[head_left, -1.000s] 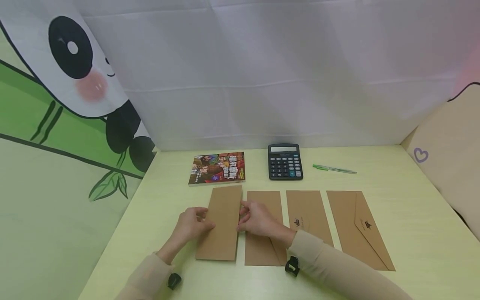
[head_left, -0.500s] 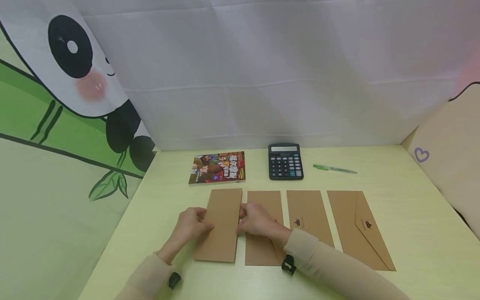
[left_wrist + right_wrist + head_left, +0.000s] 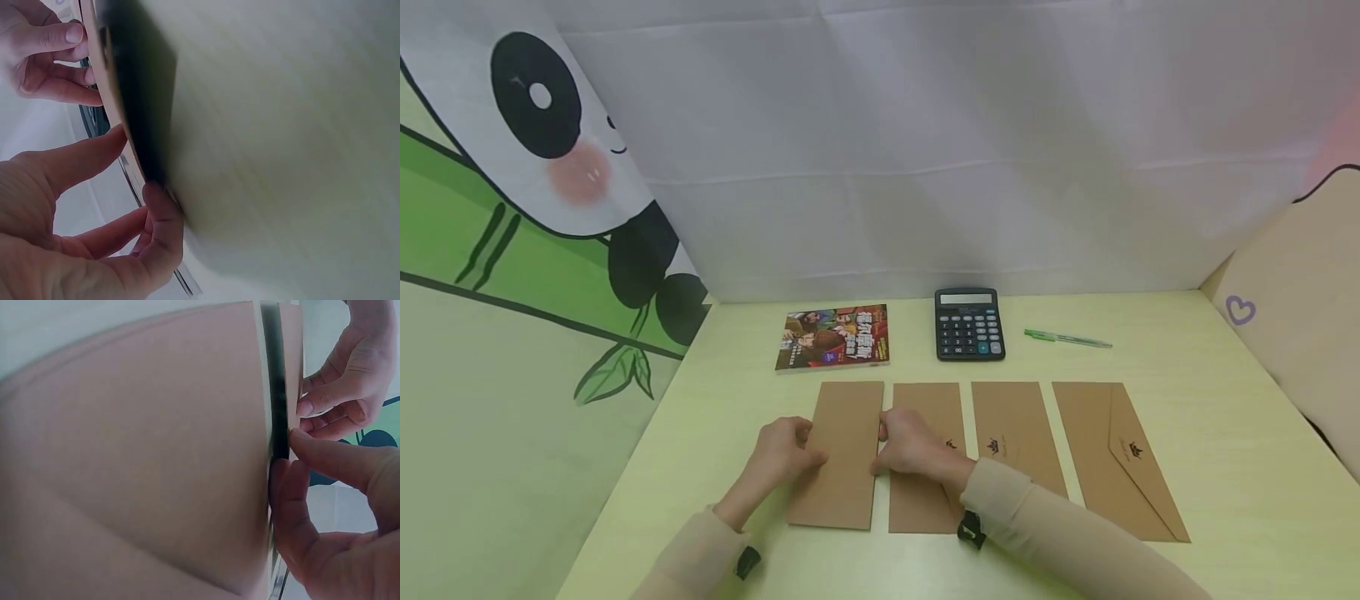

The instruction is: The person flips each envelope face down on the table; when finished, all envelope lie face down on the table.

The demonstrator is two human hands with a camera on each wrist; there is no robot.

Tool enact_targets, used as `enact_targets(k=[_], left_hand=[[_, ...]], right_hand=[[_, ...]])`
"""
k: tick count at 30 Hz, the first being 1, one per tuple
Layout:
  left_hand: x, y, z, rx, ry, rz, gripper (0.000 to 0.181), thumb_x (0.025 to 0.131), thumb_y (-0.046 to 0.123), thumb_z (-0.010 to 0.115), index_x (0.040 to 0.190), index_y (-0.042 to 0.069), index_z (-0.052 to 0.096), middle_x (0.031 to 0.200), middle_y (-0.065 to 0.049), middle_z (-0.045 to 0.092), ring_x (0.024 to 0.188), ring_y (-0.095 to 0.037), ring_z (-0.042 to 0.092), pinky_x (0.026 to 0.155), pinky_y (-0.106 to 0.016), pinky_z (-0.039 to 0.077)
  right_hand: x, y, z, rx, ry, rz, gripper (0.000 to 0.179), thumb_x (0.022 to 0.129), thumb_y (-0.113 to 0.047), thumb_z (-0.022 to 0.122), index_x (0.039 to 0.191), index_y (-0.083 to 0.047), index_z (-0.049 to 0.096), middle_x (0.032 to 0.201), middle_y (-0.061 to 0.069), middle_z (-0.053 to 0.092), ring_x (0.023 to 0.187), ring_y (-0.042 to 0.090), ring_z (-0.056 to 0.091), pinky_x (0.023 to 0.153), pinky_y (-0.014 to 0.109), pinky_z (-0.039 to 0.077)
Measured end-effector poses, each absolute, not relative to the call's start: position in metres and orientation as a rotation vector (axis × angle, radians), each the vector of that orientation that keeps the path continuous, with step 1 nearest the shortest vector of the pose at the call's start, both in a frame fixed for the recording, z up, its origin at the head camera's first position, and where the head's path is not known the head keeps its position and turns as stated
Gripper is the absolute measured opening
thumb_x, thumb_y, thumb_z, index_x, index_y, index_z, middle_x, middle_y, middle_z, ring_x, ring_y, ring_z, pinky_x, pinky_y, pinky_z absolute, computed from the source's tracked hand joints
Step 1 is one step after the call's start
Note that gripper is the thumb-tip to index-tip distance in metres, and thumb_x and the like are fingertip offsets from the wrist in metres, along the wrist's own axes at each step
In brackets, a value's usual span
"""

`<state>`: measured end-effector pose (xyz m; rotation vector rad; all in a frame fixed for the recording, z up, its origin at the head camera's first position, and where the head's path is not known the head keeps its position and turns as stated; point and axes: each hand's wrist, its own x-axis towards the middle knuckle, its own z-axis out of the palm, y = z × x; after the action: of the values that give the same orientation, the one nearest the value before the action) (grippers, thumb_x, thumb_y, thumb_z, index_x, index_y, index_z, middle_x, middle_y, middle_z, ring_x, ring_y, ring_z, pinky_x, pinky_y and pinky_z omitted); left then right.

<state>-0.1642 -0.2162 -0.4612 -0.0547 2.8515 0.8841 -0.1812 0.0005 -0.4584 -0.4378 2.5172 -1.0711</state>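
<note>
My left hand [image 3: 780,452] pinches the left long edge of a plain brown envelope [image 3: 844,458], thumb on top. On the opposite long edge, the thumb and fingers of my right hand [image 3: 913,443] hold it too. In the right wrist view the envelope [image 3: 292,356] shows edge-on, with a dark gap of shadow under it close over the table. Under my right hand and forearm lies a second brown envelope [image 3: 917,504], partly covered, its flap side up. Two more envelopes, one in the middle [image 3: 1011,408] and one at the right [image 3: 1090,433], lie flat with printed crowns.
Behind the row, a colourful book [image 3: 833,337] lies at the left, a black calculator [image 3: 969,325] in the middle and a green pen [image 3: 1067,338] at the right. A white cloth [image 3: 925,167] hangs along the table's back edge.
The held envelope has come down toward the table and slightly nearer to me, its far edge now level with the other envelopes. Both hands keep their hold; the right has shifted slightly nearer.
</note>
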Motion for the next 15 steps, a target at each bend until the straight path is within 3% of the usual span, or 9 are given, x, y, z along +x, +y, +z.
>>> enact_targets(k=[15], left_hand=[[-0.1642,-0.2129,-0.4570,-0.071,2.845,0.817,0.057,0.069,0.017,0.086,0.113,-0.010,0.061,0.099,-0.018,0.066,0.088,-0.029,0.063,0.072,-0.040,0.052]], right_hand=[[-0.1786,-0.0021,-0.4536,-0.397,2.529,-1.038,0.037,0.060,-0.005,0.087,0.082,0.000,0.057,0.068,0.004,0.047,0.058,0.017,0.046,0.047,0.030,0.035]])
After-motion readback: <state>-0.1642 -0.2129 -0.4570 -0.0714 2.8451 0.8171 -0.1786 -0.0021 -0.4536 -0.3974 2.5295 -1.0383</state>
